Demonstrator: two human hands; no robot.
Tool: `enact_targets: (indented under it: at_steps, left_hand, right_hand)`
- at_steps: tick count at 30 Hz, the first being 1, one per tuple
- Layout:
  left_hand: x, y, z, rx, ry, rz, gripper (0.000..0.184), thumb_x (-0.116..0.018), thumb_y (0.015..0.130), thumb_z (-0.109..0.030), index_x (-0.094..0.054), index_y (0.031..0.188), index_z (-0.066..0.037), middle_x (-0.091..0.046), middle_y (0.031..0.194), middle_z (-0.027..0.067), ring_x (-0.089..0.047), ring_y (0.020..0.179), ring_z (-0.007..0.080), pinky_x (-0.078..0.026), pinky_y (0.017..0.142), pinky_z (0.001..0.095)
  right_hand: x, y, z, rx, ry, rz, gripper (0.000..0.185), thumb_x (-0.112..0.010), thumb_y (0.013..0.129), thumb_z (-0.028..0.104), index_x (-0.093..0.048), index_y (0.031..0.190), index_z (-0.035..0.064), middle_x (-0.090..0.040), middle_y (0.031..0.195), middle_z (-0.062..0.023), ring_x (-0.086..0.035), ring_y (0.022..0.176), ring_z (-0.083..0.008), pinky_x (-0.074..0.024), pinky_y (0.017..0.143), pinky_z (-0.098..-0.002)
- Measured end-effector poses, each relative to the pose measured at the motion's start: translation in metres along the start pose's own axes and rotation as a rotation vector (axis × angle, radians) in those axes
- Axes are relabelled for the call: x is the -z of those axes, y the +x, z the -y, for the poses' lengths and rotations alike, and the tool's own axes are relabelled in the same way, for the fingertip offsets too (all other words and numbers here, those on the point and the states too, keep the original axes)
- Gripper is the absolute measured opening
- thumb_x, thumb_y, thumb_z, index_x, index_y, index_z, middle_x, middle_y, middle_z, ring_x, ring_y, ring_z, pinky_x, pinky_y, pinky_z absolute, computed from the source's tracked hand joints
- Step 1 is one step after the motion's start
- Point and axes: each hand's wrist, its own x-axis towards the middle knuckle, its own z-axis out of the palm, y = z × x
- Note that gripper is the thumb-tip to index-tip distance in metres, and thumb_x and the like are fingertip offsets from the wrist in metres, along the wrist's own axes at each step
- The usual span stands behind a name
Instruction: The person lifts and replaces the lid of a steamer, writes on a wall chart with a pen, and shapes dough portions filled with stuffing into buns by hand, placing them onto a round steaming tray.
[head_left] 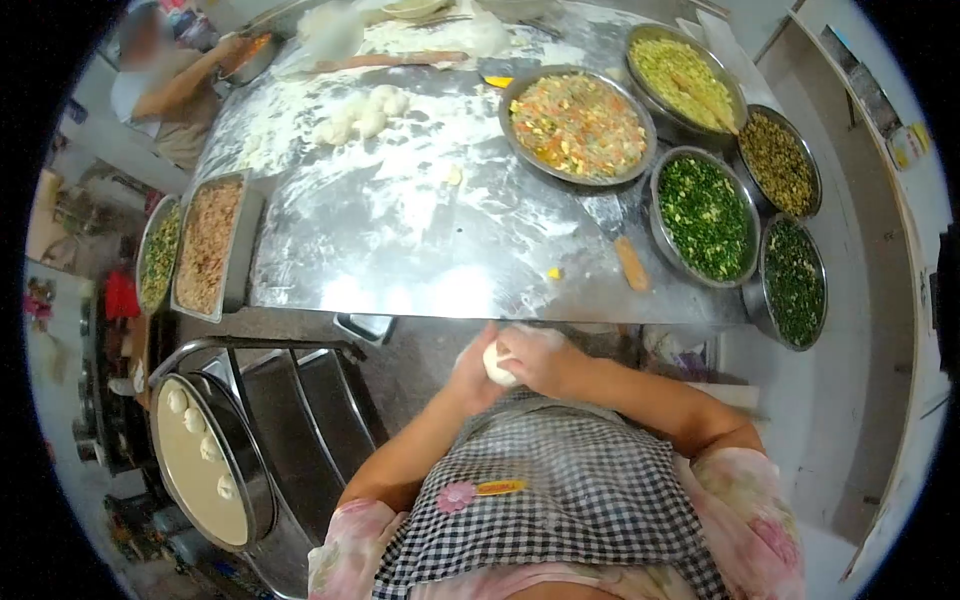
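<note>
A round white dough bun [497, 364] is held between both hands just beyond the table's front edge, over my apron. My left hand [473, 372] cups it from the left side. From the other side, the fingers of my right hand [541, 358] close over its top. Parts of the bun are hidden by the fingers. Down to the left, a round steamer tray [190, 490] carries several shaped white buns [209, 447].
The floured metal table [400, 240] bears dough lumps [365, 115], a rolling pin [390, 61] and a wooden-handled scraper [631, 264]. Filling bowls include mixed vegetables [578, 125] and chopped greens [704, 215]. A meat-coloured filling tray [208, 245] sits left. A co-worker [170, 90] holds a bowl.
</note>
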Motion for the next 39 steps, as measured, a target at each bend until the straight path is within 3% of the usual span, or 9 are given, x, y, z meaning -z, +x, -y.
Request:
enact_targets:
  at_steps: [7, 9, 15, 18, 20, 22, 24, 32, 39]
  left_hand:
    - [0.017, 0.042, 0.025, 0.068, 0.062, -0.033, 0.039, -0.035, 0.096, -0.035, -0.054, 0.109, -0.004, -0.062, 0.095, 0.0093, -0.062, 0.081, 0.0225, -0.053, 0.069, 0.0337]
    - [0.006, 0.047, 0.011, 0.046, 0.090, 0.013, 0.038, -0.035, 0.096, -0.031, -0.053, 0.113, -0.002, -0.062, 0.094, 0.0099, -0.062, 0.081, 0.0227, -0.053, 0.069, 0.0340]
    - [-0.018, 0.080, -0.013, -0.061, 0.171, 0.173, 0.039, -0.038, 0.096, -0.026, -0.045, 0.124, 0.000, -0.061, 0.092, 0.0129, -0.062, 0.080, 0.0227, -0.054, 0.070, 0.0355]
    - [-0.022, 0.102, -0.019, -0.070, 0.204, 0.105, 0.038, -0.041, 0.094, -0.024, -0.046, 0.124, -0.001, -0.062, 0.093, 0.0142, -0.063, 0.080, 0.0237, -0.056, 0.070, 0.0376]
    - [-0.007, 0.126, -0.011, -0.079, 0.163, 0.162, 0.037, -0.044, 0.093, -0.023, -0.047, 0.124, -0.003, -0.062, 0.097, 0.0148, -0.064, 0.079, 0.0249, -0.057, 0.072, 0.0394]
    - [-0.010, 0.137, -0.011, -0.020, 0.180, 0.007, 0.036, -0.044, 0.093, -0.024, -0.048, 0.123, -0.005, -0.062, 0.100, 0.0146, -0.064, 0.078, 0.0244, -0.057, 0.073, 0.0402]
    - [-0.031, 0.107, -0.024, -0.032, 0.353, 0.050, 0.033, -0.047, 0.092, -0.024, -0.051, 0.119, -0.006, -0.063, 0.098, 0.0131, -0.064, 0.076, 0.0223, -0.057, 0.070, 0.0372]
    - [-0.009, 0.140, -0.021, 0.082, 0.345, 0.059, 0.034, -0.054, 0.087, -0.032, -0.057, 0.111, -0.009, -0.065, 0.080, 0.0067, -0.063, 0.062, 0.0176, -0.053, 0.054, 0.0305]
    - [-0.012, 0.139, -0.016, 0.041, 0.404, 0.019, 0.032, -0.051, 0.091, -0.029, -0.056, 0.115, -0.009, -0.065, 0.082, 0.0052, -0.064, 0.066, 0.0166, -0.053, 0.054, 0.0293]
  right_hand:
    - [0.013, -0.015, -0.051, -0.392, 0.535, -0.098, 0.036, -0.060, 0.081, 0.018, -0.053, 0.110, -0.0012, -0.061, 0.090, -0.0207, -0.061, 0.081, -0.0286, -0.0470, 0.073, -0.0370]
    - [0.018, -0.010, -0.092, -0.406, 0.306, -0.367, 0.033, -0.061, 0.082, 0.021, -0.055, 0.106, 0.0001, -0.061, 0.088, -0.0182, -0.061, 0.080, -0.0297, -0.0472, 0.073, -0.0382]
    - [0.026, 0.016, -0.104, -0.584, -0.188, -0.264, 0.031, -0.062, 0.081, 0.022, -0.052, 0.103, 0.0023, -0.057, 0.096, -0.0165, -0.058, 0.087, -0.0330, -0.0464, 0.073, -0.0439]
    - [0.013, 0.023, -0.117, -0.673, -0.059, -0.206, 0.029, -0.063, 0.081, 0.023, -0.053, 0.101, 0.0043, -0.055, 0.100, -0.0166, -0.057, 0.089, -0.0322, -0.0458, 0.074, -0.0441]
    - [0.006, 0.016, -0.119, -0.419, -0.300, -0.375, 0.022, -0.050, 0.087, 0.024, -0.050, 0.103, 0.0085, -0.057, 0.092, -0.0167, -0.055, 0.088, -0.0347, -0.0429, 0.076, -0.0450]
    - [0.008, 0.011, -0.117, -0.307, -0.180, -0.416, 0.022, -0.050, 0.088, 0.026, -0.053, 0.100, 0.0079, -0.057, 0.091, -0.0170, -0.055, 0.090, -0.0349, -0.0420, 0.077, -0.0465]
    - [0.006, 0.021, -0.120, -0.505, -0.184, -0.367, 0.022, -0.051, 0.088, 0.027, -0.055, 0.095, 0.0063, -0.057, 0.090, -0.0176, -0.055, 0.089, -0.0360, -0.0421, 0.076, -0.0475]
    - [0.008, 0.024, -0.128, -0.350, -0.366, -0.462, 0.019, -0.055, 0.083, 0.024, -0.056, 0.087, 0.0053, -0.057, 0.087, -0.0181, -0.056, 0.083, -0.0375, -0.0433, 0.072, -0.0465]
    - [0.016, 0.032, -0.139, -0.520, -0.145, -0.493, 0.014, -0.055, 0.081, 0.019, -0.055, 0.084, 0.0053, -0.059, 0.080, -0.0168, -0.056, 0.077, -0.0373, -0.0439, 0.068, -0.0451]
